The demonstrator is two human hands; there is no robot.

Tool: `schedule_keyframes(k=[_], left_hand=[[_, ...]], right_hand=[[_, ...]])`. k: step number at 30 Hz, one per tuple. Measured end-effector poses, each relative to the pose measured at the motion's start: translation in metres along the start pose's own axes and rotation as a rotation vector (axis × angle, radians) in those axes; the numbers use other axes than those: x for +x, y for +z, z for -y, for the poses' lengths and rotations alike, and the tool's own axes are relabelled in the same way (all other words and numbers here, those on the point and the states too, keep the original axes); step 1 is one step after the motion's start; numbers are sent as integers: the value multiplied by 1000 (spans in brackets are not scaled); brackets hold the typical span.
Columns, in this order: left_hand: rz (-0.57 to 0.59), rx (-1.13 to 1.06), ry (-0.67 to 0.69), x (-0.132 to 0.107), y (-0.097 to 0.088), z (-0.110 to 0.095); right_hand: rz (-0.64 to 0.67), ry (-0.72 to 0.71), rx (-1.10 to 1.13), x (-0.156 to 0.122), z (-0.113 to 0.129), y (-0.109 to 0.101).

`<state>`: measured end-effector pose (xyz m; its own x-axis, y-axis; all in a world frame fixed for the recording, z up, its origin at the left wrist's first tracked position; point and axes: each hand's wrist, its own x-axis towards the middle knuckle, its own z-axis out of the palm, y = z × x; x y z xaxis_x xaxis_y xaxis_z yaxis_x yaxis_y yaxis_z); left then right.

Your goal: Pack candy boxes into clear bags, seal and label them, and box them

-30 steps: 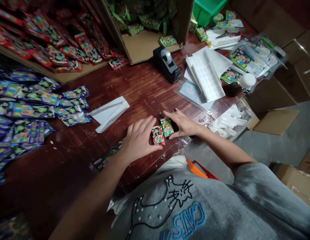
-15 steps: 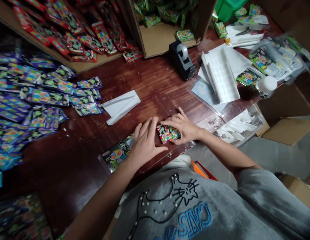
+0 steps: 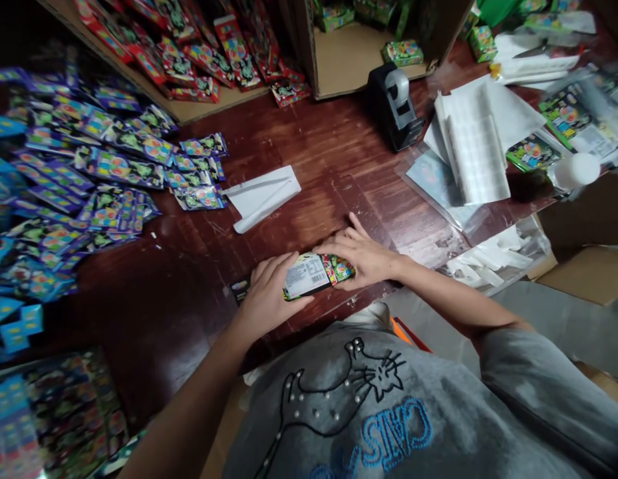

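My left hand (image 3: 264, 295) grips a flat card packet (image 3: 305, 275) whose white barcoded back faces up, folded over two small packs. The small packs (image 3: 338, 268), red and green, peek out at the packet's right end under my right hand (image 3: 362, 253), whose fingers press down on them. Both hands rest on the dark wooden table (image 3: 313, 153) near its front edge, just ahead of my grey shirt.
Blue packets (image 3: 89, 173) spread over the table's left; red packets (image 3: 199, 53) lie on cardboard at the back. An open carton (image 3: 358, 53) holds green packs. A black tape dispenser (image 3: 394, 106), white sheets (image 3: 475, 153), a white folded paper (image 3: 263, 196) and a bag of white strips (image 3: 493, 256) lie nearby.
The flat packet that lay left of the small packs has been lifted by my left hand and turned over them, barcode side up. The view has shifted left.
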<state>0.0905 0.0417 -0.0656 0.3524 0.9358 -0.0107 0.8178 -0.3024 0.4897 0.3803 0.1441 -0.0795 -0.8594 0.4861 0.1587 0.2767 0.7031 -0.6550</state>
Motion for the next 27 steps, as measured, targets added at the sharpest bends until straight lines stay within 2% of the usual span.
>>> schedule_keyframes(k=[8, 18, 23, 27], left_hand=[[-22, -5, 25, 3, 0, 2], [13, -89, 22, 13, -3, -2], [-25, -77, -4, 14, -2, -5], [-56, -62, -50, 13, -1, -10]], right_hand=[[6, -4, 83, -16, -21, -14], [97, -17, 152, 3, -30, -24], [71, -26, 155, 6, -31, -19], [36, -23, 130, 2, -33, -29]])
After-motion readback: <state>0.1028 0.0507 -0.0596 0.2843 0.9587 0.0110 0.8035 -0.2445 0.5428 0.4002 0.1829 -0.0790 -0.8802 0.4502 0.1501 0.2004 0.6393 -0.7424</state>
